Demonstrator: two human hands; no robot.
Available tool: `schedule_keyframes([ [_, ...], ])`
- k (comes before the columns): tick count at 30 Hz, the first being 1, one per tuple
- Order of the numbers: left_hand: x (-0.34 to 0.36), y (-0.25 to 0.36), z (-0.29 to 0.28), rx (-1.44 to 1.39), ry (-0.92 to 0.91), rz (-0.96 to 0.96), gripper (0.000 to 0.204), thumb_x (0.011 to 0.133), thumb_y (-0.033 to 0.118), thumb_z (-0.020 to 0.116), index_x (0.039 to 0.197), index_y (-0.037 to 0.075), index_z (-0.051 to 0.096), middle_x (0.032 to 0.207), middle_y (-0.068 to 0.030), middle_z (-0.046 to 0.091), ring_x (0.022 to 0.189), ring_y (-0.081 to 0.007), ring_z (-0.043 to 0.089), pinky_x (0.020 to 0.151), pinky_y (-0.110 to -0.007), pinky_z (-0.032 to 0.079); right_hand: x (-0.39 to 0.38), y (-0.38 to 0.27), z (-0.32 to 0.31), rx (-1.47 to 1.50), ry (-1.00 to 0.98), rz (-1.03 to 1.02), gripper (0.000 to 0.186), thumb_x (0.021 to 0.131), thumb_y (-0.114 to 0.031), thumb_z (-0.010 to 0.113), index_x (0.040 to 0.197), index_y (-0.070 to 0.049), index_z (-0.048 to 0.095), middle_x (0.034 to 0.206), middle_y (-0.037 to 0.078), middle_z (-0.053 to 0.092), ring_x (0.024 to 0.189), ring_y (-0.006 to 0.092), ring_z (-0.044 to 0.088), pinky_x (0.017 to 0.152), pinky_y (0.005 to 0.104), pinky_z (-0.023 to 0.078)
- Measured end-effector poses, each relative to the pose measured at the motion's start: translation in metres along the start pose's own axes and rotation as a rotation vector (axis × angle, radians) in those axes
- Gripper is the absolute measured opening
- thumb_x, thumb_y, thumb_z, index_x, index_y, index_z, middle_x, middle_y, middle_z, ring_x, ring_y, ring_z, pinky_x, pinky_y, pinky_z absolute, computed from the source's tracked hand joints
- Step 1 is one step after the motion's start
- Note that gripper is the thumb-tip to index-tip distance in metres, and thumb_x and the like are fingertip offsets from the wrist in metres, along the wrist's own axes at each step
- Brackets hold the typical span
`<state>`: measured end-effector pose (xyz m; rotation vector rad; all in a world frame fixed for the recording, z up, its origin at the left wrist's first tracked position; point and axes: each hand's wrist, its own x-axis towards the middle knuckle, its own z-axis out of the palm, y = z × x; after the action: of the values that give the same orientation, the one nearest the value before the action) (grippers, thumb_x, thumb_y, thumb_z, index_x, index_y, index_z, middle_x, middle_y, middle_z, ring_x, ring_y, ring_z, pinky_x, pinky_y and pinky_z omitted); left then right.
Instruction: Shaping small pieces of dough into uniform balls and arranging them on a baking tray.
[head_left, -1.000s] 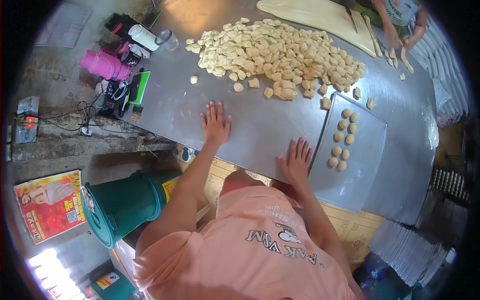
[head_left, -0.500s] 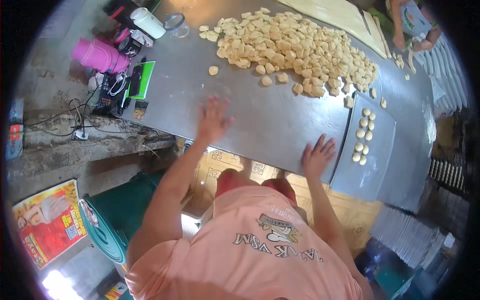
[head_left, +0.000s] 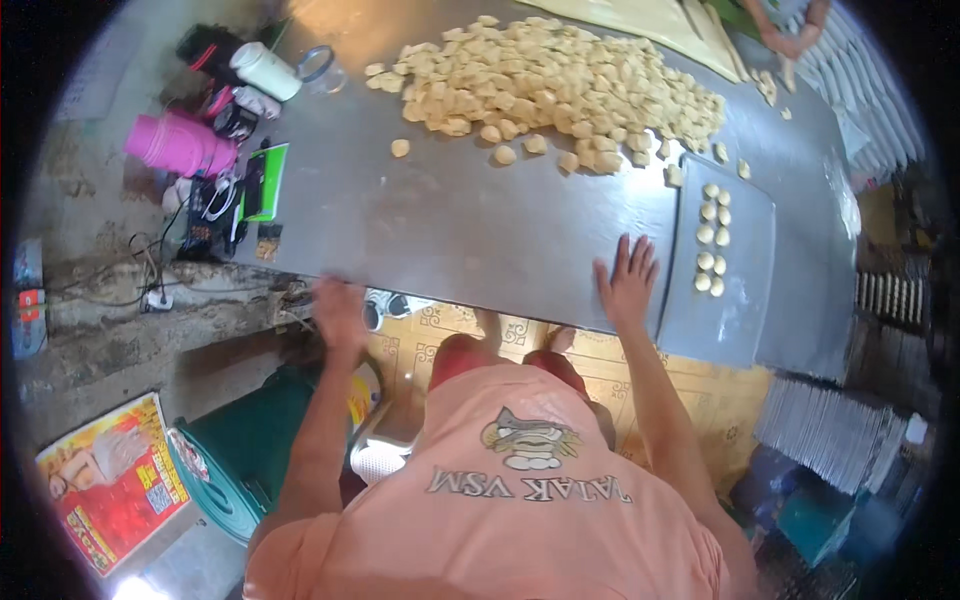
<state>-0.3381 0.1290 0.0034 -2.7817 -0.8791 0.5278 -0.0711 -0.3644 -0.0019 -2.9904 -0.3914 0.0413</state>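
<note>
My right hand [head_left: 628, 283] lies flat on the metal table [head_left: 480, 225] near its front edge, fingers spread, with nothing in it. My left hand [head_left: 340, 312] is at the table's front left edge, its fingers smeared by motion. Just right of my right hand is a grey tray [head_left: 715, 325] bearing small round dough balls [head_left: 706, 235] in two columns. Across the far middle spreads a big heap of cut dough pieces [head_left: 560, 85]. A single dough piece [head_left: 400, 148] sits apart on the left, and a few others lie along the heap's near side.
At the far left stand a white tumbler [head_left: 265, 70], a glass jar [head_left: 322, 70] and a pink container [head_left: 180, 145], beside a green-edged item [head_left: 265, 182]. A dough sheet [head_left: 650, 30] lies at the back, near another person's hands [head_left: 795, 38]. A green bin [head_left: 225, 450] stands below left.
My left hand has moved from the tabletop back and left to the front edge. My right hand stays flat on the table. The view has shifted slightly.
</note>
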Motion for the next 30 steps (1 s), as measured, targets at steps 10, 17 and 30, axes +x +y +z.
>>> schedule_keyframes([
  [10, 0.002, 0.064, -0.01, -0.58, 0.427, 0.047, 0.07, 0.113, 0.048, 0.043, 0.166, 0.005, 0.032, 0.171, -0.0266, 0.031, 0.161, -0.0409, 0.023, 0.127, -0.057, 0.025, -0.002, -0.133, 0.022, 0.272, 0.024, -0.419, 0.082, 0.106, -0.053, 0.048, 0.166, 0.0, 0.029, 0.171, 0.031, 0.025, 0.157, 0.059, 0.016, 0.129, 0.0674, 0.006],
  [17, 0.068, 0.214, -0.044, -0.309, 0.371, 0.127, 0.07, 0.106, 0.045, 0.057, 0.158, 0.001, 0.042, 0.168, -0.0249, 0.037, 0.159, -0.0438, 0.026, 0.126, -0.065, 0.019, -0.093, 0.008, -0.015, 0.331, -0.224, -0.597, 0.064, 0.108, -0.041, 0.055, 0.166, -0.019, 0.039, 0.175, 0.016, 0.027, 0.163, 0.0384, 0.02, 0.131, 0.0597, 0.015],
  [30, -0.018, 0.338, -0.088, -0.335, 0.299, 1.163, 0.059, 0.106, 0.04, 0.055, 0.159, 0.014, 0.049, 0.167, -0.0224, 0.039, 0.158, -0.0385, 0.031, 0.126, -0.066, 0.02, -0.1, 0.03, -0.001, 0.268, 0.03, -0.035, 0.074, 0.108, -0.046, 0.053, 0.166, -0.005, 0.034, 0.174, 0.024, 0.026, 0.161, 0.0481, 0.018, 0.129, 0.0632, 0.014],
])
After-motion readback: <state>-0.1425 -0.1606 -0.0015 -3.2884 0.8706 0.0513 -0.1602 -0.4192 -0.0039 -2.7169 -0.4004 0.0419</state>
